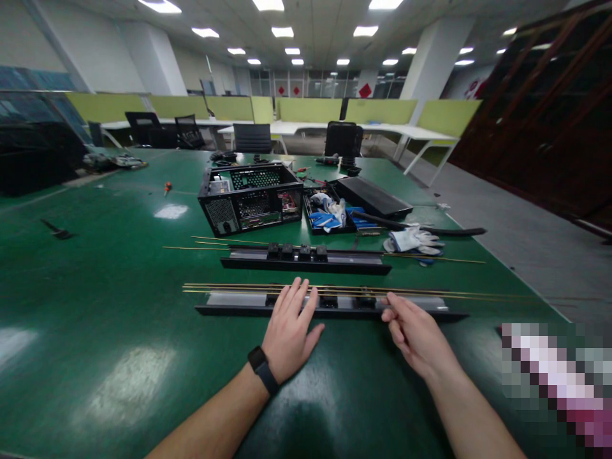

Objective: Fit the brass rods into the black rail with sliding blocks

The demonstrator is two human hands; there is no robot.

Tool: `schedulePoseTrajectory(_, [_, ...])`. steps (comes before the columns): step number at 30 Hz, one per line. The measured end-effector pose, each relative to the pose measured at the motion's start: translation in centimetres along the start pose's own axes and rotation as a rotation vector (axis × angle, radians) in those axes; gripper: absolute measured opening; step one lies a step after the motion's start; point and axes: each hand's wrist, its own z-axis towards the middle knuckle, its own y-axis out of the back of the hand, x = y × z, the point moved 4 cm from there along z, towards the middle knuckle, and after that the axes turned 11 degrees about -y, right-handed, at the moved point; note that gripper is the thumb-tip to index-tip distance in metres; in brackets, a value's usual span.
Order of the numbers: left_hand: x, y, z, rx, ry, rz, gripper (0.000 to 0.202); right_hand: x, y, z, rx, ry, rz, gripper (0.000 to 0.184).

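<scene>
The worktop (119, 274) is showing a glossy green. The thin rods (239, 287) are gleaming brassy gold, and the near channel (351, 313) is pairing black edges with a silvery-grey inside; the far channel (306, 265) is matching it. The computer case (261, 205) is displaying black with patterned mesh holes. The gloves (410, 240) are mixing white and blue, while the partitions (310, 107) are showing yellow-green.

Both bare forearms (217, 414) reach forward and slant inward, the left hand (289, 335) palm down with straight fingers and thumb held apart, the right hand (417, 333) turned inward with its fingers partly curled.
</scene>
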Motion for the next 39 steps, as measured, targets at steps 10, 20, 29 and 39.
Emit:
schedulePoseTrajectory(10, [0.0,0.0,0.0,-0.002,-0.006,-0.001,0.065,0.1,0.1,0.1,-0.031,0.028,-0.006,0.036])
schedulePoseTrajectory(20, [-0.1,0.2,0.1,-0.016,-0.007,0.003,0.066,0.6,1.4,0.4,-0.175,0.031,0.064,0.039])
schedulePoseTrajectory(29, [0.0,0.1,0.0,-0.022,-0.011,0.002,0.065,0.8,2.8,1.0,-0.27,0.083,0.12,0.036])
schedulePoseTrajectory(39, [-0.1,0.1,-0.1,0.009,-0.003,0.003,0.065,0.4,1.0,0.3,-0.112,0.027,-0.003,0.042])
